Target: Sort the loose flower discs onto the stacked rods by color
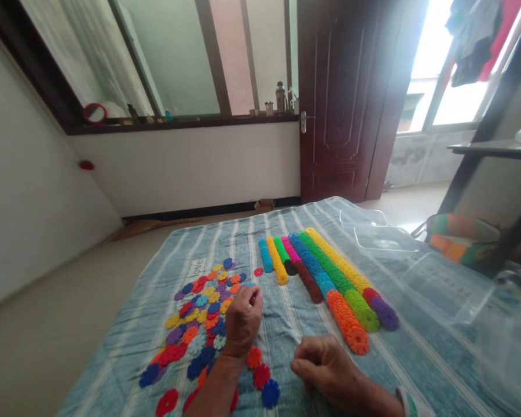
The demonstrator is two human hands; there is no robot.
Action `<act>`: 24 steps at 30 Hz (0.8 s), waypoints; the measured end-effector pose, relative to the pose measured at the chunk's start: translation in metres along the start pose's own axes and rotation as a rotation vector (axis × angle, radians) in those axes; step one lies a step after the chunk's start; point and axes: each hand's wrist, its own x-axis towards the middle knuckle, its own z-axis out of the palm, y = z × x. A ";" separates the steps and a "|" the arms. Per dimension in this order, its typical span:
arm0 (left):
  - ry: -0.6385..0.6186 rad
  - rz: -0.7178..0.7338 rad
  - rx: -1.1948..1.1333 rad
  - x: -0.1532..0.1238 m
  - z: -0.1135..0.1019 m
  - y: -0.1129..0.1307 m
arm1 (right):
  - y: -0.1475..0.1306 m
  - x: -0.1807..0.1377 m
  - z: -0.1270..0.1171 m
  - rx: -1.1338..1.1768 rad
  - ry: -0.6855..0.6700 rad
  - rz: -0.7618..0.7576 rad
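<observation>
Clock directions are taken from the left hand point(244, 315), 12 pointing away from the wearer. The loose discs point(212, 308) lie scattered and overlapping at 9 o'clock on the striped cloth point(282, 330); 1 red disc point(259, 271) sits apart between 12 and 1. The left hand has thumb and fingers drawn together, with a light-blue disc point(252, 285) just beside the fingertips; whether it is pinched cannot be told. The right hand point(325, 368), at 4 o'clock, is curled; its contents, if any, cannot be told. The rows of discs point(316, 267) lie side by side at 2 o'clock, with clear tubs point(449, 289) beyond at 3. Handling advice: pinch each disc by its notched rim, taking 1 at a time where discs overlap. Keep the right wrist clear of the rows, since leaning discs would probably slide if brushed.
</observation>
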 end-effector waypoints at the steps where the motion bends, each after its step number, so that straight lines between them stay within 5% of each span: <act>1: 0.036 -0.020 -0.004 0.001 -0.001 -0.002 | 0.001 0.000 0.000 0.012 -0.001 0.000; 9: 0.175 -0.097 -0.029 0.008 -0.010 -0.008 | 0.002 0.000 0.000 0.020 -0.008 -0.013; 24: 0.240 -0.331 -0.171 0.014 -0.008 -0.018 | 0.004 -0.003 -0.002 -0.011 -0.025 -0.023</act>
